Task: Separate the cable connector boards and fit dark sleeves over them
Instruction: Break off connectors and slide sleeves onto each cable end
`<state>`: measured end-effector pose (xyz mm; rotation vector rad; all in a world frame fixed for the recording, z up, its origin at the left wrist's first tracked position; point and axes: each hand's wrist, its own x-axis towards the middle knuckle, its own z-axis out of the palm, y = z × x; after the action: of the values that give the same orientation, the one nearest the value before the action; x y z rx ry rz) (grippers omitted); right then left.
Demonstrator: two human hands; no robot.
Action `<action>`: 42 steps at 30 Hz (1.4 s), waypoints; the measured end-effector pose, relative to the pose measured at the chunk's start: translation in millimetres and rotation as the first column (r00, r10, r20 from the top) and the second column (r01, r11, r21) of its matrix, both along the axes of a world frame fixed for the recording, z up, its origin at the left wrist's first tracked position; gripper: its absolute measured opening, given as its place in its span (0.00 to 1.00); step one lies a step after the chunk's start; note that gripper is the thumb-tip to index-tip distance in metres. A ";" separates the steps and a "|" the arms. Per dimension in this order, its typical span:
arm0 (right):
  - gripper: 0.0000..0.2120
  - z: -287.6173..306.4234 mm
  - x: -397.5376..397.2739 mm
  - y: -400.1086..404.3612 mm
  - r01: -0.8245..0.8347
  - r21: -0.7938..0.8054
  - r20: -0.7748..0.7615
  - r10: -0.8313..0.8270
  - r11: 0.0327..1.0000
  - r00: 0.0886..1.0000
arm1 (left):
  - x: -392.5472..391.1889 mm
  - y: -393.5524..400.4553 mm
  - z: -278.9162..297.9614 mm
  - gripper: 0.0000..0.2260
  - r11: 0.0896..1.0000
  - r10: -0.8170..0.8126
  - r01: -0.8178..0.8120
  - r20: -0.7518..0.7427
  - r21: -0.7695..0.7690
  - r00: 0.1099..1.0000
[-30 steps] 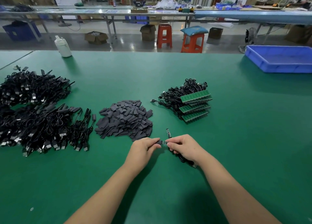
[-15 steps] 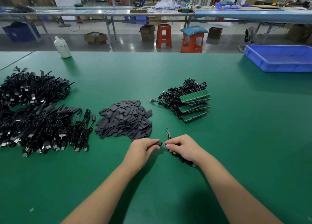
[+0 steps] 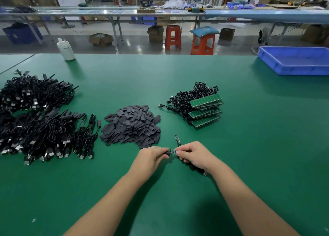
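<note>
Sleeve [image 3: 167,152] barely advanced, board [image 3: 173,151] seemingly half-covered, cable mostly hidden

Green table, dark parts

Flat green table mat [image 3: 249,164] is showing plain – charcoal rectangular sleeve pile [image 3: 131,125], green-striped connector board stack [image 3: 205,111], blue plastic tray [image 3: 293,70].

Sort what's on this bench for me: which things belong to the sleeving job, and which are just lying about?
Job: left hand gripping a dark sleeve; right hand pinching a small board; sleeve pile; green board stack; loose board; sleeved cables.
Lying about: white bottle; blue tray.
</note>
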<state>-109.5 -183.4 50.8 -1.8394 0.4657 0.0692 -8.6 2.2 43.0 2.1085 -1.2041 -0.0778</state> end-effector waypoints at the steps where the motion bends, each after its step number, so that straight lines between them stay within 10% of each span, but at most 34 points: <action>1: 0.07 -0.1 0.1 -0.1 0.001 0.005 0.004 -0.001 1.000 1.000 | -0.9 -0.5 -0.2 0.12 1.000 0.024 -0.024 -0.025 -0.009 0.999; 10: 0.06 2.7 0.2 1.2 0.005 0.010 0.033 -0.005 1.000 0.999 | -4.9 -3.9 -3.3 0.08 0.983 0.150 -0.176 -0.330 -0.049 0.932; 24: 0.06 0.6 2.6 1.5 -0.061 -0.141 -0.061 0.052 0.988 0.997 | 1.0 -1.1 4.1 0.09 0.988 -0.070 0.064 0.038 0.142 0.997; 42: 0.06 5.3 0.4 6.2 -0.025 -0.084 -0.029 0.022 0.996 0.999 | -0.9 -5.2 0.8 0.09 0.994 0.010 -0.014 0.041 0.112 0.999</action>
<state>-109.1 -177.2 56.1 -1.9292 0.4732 0.0930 -9.4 -3.0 43.8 2.2240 -1.2361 -0.1005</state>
